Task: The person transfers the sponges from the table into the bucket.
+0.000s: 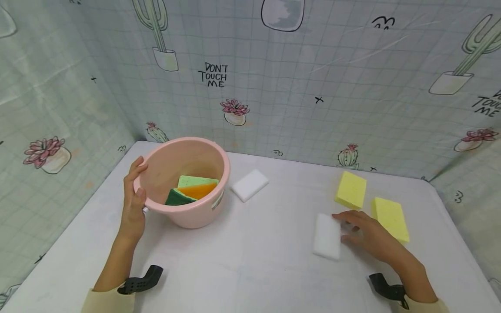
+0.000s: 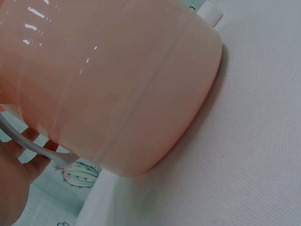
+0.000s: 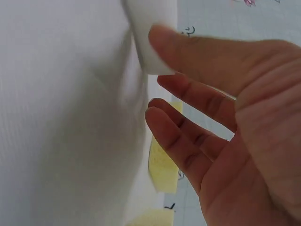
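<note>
My left hand (image 1: 135, 200) grips the rim of a pink bucket (image 1: 192, 215) on its left side, and the bucket tilts. Inside lie a light green sponge (image 1: 195, 181), an orange sponge (image 1: 197, 190) and a dark green sponge (image 1: 178, 198). The left wrist view shows the bucket's wall (image 2: 122, 84) and its grey handle (image 2: 28, 141) close to the fingers. On the right, a white sponge (image 1: 327, 237) is at the fingertips of my right hand (image 1: 369, 234). The fingers are loosely bent; thumb and index finger are at its right edge, not closed round it.
Another white sponge (image 1: 249, 185) lies just right of the bucket. Two yellow sponges, one farther back (image 1: 351, 190) and one beside the right hand (image 1: 389, 217), lie on the white table (image 1: 242, 269). A cactus-print cloth (image 1: 274, 87) stands behind and at both sides.
</note>
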Demonstrator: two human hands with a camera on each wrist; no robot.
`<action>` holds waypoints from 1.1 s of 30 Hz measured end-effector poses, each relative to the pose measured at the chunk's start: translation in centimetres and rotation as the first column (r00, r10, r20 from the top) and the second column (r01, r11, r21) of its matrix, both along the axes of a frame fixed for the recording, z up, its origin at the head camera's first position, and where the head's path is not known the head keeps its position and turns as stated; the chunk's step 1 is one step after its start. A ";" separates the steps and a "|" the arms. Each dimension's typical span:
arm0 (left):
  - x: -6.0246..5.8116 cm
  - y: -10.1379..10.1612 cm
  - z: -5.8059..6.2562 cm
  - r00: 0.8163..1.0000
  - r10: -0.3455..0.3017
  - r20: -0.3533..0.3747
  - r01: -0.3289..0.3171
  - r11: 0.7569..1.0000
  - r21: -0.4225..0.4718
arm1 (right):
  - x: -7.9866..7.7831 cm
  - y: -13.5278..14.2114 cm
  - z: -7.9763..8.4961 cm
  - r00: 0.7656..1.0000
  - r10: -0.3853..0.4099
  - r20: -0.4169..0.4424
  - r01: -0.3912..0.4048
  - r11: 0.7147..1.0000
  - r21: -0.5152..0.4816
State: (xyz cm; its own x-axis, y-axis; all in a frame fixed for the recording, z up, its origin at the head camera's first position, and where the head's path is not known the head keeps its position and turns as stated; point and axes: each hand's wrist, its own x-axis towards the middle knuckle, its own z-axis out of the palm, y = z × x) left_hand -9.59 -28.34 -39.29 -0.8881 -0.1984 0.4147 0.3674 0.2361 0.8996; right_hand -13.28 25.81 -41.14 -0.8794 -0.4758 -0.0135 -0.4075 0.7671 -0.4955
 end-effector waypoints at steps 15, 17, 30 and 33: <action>0.1 0.1 0.0 1.000 -0.001 0.010 0.001 1.000 0.002 | 0.5 -3.0 -1.5 0.972 0.174 -0.155 -0.197 0.968 -0.153; 0.2 0.1 0.1 1.000 0.001 0.015 -0.001 1.000 0.000 | 0.6 -3.1 -1.6 0.973 0.174 -0.150 -0.196 0.969 -0.148; 0.2 0.1 0.2 1.000 -0.002 0.020 0.002 1.000 0.005 | 1.1 -4.5 -2.3 0.980 0.201 -0.008 -0.197 0.952 -0.233; 0.2 0.1 0.2 1.000 -0.001 0.023 0.001 1.000 0.007 | 1.2 -4.5 -2.4 0.972 0.233 0.013 -0.222 0.938 -0.268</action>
State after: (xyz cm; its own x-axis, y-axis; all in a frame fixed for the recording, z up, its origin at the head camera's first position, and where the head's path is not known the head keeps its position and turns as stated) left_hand -9.42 -28.25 -39.12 -0.8975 -0.2001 0.3930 0.3470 0.2296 0.9093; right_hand -12.06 21.30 -43.55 -0.7486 -0.6549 0.1029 -0.5291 0.4967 -0.6881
